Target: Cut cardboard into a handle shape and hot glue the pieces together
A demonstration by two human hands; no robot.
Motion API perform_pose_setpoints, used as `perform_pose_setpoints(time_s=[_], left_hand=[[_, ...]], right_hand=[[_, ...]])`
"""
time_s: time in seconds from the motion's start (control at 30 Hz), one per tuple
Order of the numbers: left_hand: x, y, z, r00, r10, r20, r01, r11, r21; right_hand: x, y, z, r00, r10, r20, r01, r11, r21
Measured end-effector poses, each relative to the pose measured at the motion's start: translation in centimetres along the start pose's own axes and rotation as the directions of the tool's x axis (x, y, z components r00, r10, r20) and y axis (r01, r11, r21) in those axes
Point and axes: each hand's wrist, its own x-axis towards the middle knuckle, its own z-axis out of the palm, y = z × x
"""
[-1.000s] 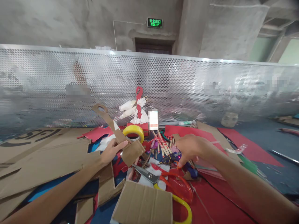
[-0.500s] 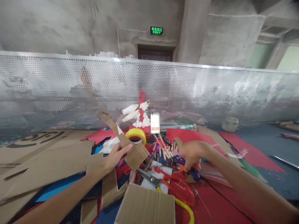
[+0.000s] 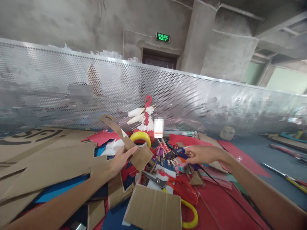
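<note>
My left hand (image 3: 124,159) is closed on a cardboard cutout (image 3: 141,158), a square base with a strip that rises and ends in a curled loop. My right hand (image 3: 198,155) grips a dark blue hot glue gun (image 3: 178,154), its nozzle pointing left towards the cardboard and its black cord trailing right. A gap separates nozzle and cutout. Just behind the cutout lies a roll of yellow tape (image 3: 141,136). Scissors with red handles (image 3: 183,190) lie open below the two hands, partly under a square cardboard piece (image 3: 154,207).
A red hook-shaped stand with white petals (image 3: 147,111) stands at the back before a perforated metal screen (image 3: 107,83). Large cardboard sheets (image 3: 48,156) cover the left. Red paper (image 3: 216,204), clothespins and scraps crowd the middle; a clear jar (image 3: 227,133) is at right.
My right hand has lifted the glue gun and turned it, so its body and nozzle show more plainly. The left hand keeps its hold on the cardboard. The view has tilted slightly.
</note>
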Motion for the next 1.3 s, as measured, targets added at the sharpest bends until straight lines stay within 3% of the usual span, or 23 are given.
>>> perform_pose_setpoints(time_s=[0.1,0.17,0.23,0.33,0.43,0.67,0.9,1.1,1.3], left_hand=[[0.0,-0.1,0.0,0.999,-0.02,-0.041,0.02,1.0,-0.001],[0.0,-0.2,0.0,0.999,-0.017,-0.047,0.015,0.999,-0.03],[0.0,-0.2,0.0,0.999,-0.022,-0.036,0.02,0.998,-0.061],[0.1,-0.2,-0.1,0.998,-0.044,-0.039,0.041,0.995,-0.087],[0.1,-0.2,-0.2,0.997,-0.034,-0.065,0.027,0.994,-0.11],[-0.1,0.0,-0.1,0.995,-0.037,-0.092,0.029,0.995,-0.093],[-0.3,0.1,-0.1,0.989,-0.064,-0.135,0.056,0.997,-0.062],[-0.3,0.0,-0.4,0.985,-0.073,-0.154,0.065,0.996,-0.054],[-0.3,0.0,-0.5,0.975,-0.06,-0.212,0.056,0.998,-0.026]], right_hand=[[0.7,-0.5,1.5,0.972,-0.059,-0.227,0.103,0.977,0.188],[1.7,-1.0,3.0,0.955,-0.031,-0.295,0.153,0.903,0.4],[2.9,-1.6,4.9,0.942,-0.002,-0.336,0.219,0.76,0.611],[5.2,-2.6,7.8,0.931,-0.127,-0.343,0.362,0.455,0.814],[7.3,-3.9,10.2,0.901,-0.137,-0.411,0.43,0.173,0.886],[10.4,-7.1,11.9,0.883,-0.117,-0.455,0.441,-0.127,0.888],[10.2,-7.0,12.0,0.883,-0.262,-0.389,0.337,-0.223,0.915],[9.6,-7.0,12.1,0.863,-0.312,-0.397,0.364,-0.162,0.917],[8.9,-6.9,11.0,0.862,-0.319,-0.393,0.361,-0.158,0.919]])
